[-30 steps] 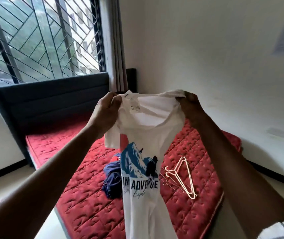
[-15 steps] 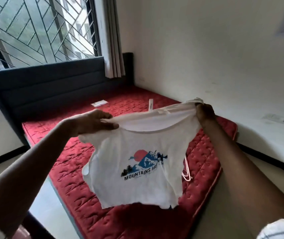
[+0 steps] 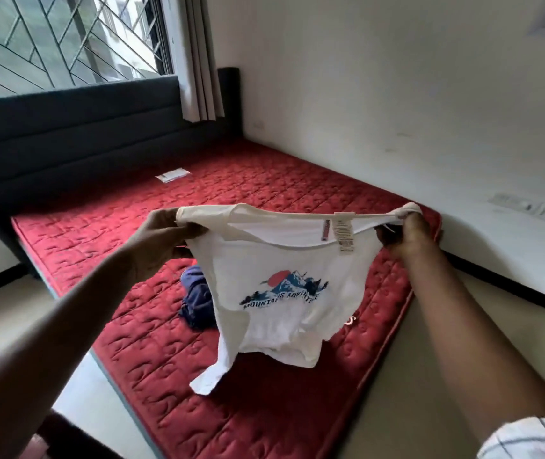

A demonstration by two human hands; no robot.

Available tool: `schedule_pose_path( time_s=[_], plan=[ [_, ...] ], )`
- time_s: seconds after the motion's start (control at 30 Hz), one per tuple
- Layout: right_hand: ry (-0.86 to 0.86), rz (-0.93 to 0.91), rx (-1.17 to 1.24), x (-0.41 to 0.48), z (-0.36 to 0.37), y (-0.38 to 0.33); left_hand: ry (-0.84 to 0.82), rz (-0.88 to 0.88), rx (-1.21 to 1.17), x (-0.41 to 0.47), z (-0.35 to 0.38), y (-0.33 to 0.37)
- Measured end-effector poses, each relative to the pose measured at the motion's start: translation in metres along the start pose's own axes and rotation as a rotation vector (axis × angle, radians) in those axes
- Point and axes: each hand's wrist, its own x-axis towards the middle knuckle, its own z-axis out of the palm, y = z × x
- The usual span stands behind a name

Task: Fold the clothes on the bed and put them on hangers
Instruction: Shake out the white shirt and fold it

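Note:
A white T-shirt [image 3: 281,313] with a blue mountain print hangs spread out above the red mattress [image 3: 264,190]. My left hand [image 3: 162,231] grips its left shoulder and my right hand [image 3: 403,233] grips its right shoulder, the neckline stretched between them with paper tags hanging from it. Its hem droops onto the mattress. A crumpled dark blue garment [image 3: 196,299] lies on the mattress behind the shirt's left side. Only a small tip of a pale hanger [image 3: 350,320] shows past the shirt's right edge.
A dark padded headboard [image 3: 75,134] runs under the barred window [image 3: 62,38], with a curtain [image 3: 200,58] at its right end. A small white card [image 3: 172,175] lies near the headboard. A white wall [image 3: 397,94] borders the bed's far side. Floor lies to the left and right.
My hands have moved further apart and lower, stretching the shirt's neckline wider. The blue garment shows again beside the shirt, and the tags now hang at the neckline's right.

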Motion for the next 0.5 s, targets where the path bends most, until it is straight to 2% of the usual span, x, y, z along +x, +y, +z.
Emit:
schedule_pose_path(
  time_s=[0.07,0.13,0.17,0.23,0.3,0.37,0.5],
  plan=[
    [0.055,-0.107,0.157,0.010,0.005,-0.008,0.066,0.064,-0.058,0.005,0.009,0.000],
    [0.005,-0.256,0.273,0.014,0.015,-0.018,0.059,0.164,-0.231,0.012,0.019,0.006],
    [-0.025,-0.321,0.271,0.014,0.024,-0.024,0.036,0.186,-0.262,0.017,0.025,0.010],
    [-0.013,-0.372,0.062,0.015,0.037,-0.034,-0.022,0.140,-0.099,0.022,0.042,0.021],
    [0.040,-0.320,0.025,0.017,0.043,-0.045,-0.172,0.054,0.095,0.025,0.061,0.030],
    [0.131,-0.368,0.113,0.018,0.039,-0.058,-0.320,0.017,0.074,0.018,0.085,0.044],
    [0.108,-0.428,0.158,0.012,0.029,-0.076,-0.601,-0.008,0.042,-0.015,0.148,0.077]
  ],
)
